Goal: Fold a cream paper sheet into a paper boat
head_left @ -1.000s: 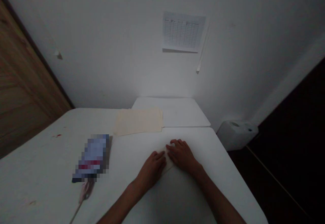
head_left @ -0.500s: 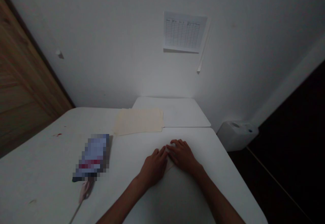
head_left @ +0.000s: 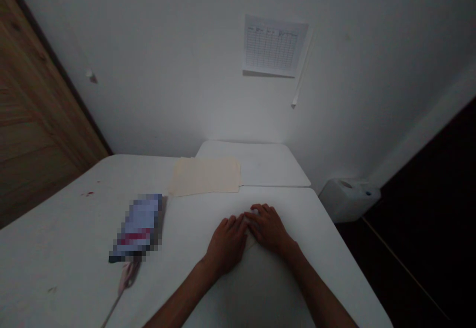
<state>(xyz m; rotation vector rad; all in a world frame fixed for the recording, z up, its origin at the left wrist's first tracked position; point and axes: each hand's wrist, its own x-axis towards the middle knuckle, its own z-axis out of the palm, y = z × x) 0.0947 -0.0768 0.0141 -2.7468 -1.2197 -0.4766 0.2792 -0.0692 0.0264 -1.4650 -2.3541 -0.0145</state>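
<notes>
While the white table (head_left: 63, 229) is left bearing a manila folder (head_left: 204, 175) at the far side and a pixelated packet (head_left: 139, 226) to the left, the left hand (head_left: 226, 246) and right hand (head_left: 269, 229) are laid flat, seemingly to press down a pale paper (head_left: 252, 240) beneath them; the fingers (head_left: 262, 210) are open and extended, pinning it rather than gripping it.

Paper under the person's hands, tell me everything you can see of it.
The paper is pale and thin-looking, and only a small part shows, between the hands, narrowing toward the person. It lies flat on the white table, with the left hand and right hand resting on it. Its full shape and any folds are hidden.
</notes>
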